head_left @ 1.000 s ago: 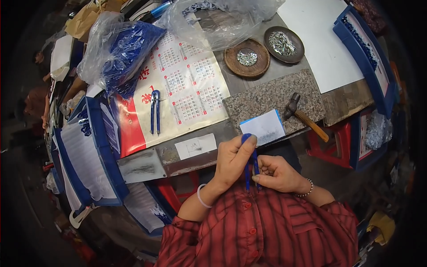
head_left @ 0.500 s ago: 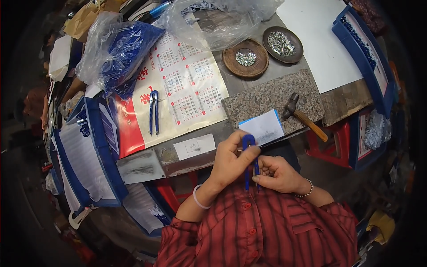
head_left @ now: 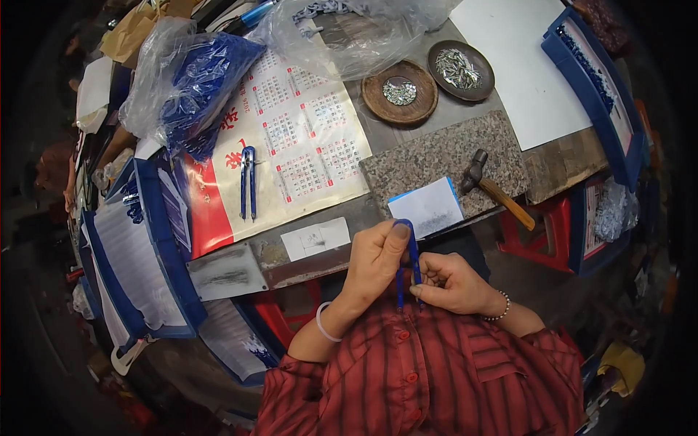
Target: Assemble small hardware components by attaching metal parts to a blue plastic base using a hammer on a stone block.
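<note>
In front of my shirt I hold a blue drawing compass (head_left: 414,254) with its two legs pointing down and slightly apart. My left hand (head_left: 372,265) is closed on its top, the thumb pressed near the hinge. The fingers of my right hand (head_left: 459,285) pinch the right leg partway down. Another blue compass (head_left: 249,185) lies on the calendar sheet (head_left: 320,156) to the left. Ahead of my hands is a white paper pad (head_left: 426,206) with grey scribbles, at the edge of a speckled stone slab (head_left: 422,160).
A hammer (head_left: 500,192) rests on the slab, its handle past the bench edge. Behind stand a wooden bowl (head_left: 374,109) and a dark dish (head_left: 486,89) with small metal parts. Blue trays (head_left: 182,291) flank the bench. A plastic bag of blue parts (head_left: 200,87) lies far left.
My left thumb has moved up toward the compass's top, and the left hand has shifted slightly left. My right hand keeps its pinch on the leg.
</note>
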{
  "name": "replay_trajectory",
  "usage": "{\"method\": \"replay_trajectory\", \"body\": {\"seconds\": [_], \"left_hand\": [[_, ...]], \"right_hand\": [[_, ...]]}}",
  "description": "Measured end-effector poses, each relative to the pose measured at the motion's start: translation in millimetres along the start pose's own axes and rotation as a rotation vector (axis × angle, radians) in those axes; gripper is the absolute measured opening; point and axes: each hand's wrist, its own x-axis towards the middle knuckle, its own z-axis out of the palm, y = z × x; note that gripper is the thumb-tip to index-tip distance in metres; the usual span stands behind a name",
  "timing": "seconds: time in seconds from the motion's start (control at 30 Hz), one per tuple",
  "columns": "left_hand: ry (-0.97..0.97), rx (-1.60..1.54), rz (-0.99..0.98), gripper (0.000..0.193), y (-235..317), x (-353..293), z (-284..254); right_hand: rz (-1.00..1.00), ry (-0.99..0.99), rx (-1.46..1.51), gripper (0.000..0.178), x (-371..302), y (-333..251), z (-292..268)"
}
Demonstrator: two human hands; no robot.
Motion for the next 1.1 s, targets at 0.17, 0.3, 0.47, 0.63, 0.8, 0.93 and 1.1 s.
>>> {"method": "replay_trajectory", "body": {"seconds": [0.17,0.3,0.47,0.63,0.8,0.93,1.1], "left_hand": [[0.004,-0.088,-0.104,0.044,1,-2,1],[-0.028,-0.126,-0.140,0.032,7,-1,1],[0.070,-0.320,-0.047,0.009,20,-6,16],[0.021,-0.293,-0.097,0.014,9,-7,1],[0.029,-0.188,0.010,0.021,1,-9,4],[0.068,-0.314,0.076,0.021,9,-12,12],[-0.059,-0.449,0.039,0.024,1,-8,2]], "right_hand": [[0.014,0.022,0.052,0.013,1,1,-2],[-0.049,0.099,-0.044,0.019,3,-3,0],[-0.090,0.146,-0.074,0.019,5,-2,0],[-0.129,0.113,-0.152,0.019,6,-8,-1],[-0.130,0.142,-0.159,0.019,8,-5,0],[-0.136,0.142,-0.193,0.019,10,-7,-2],[-0.128,0.145,-0.183,0.019,10,-12,-3]]}}
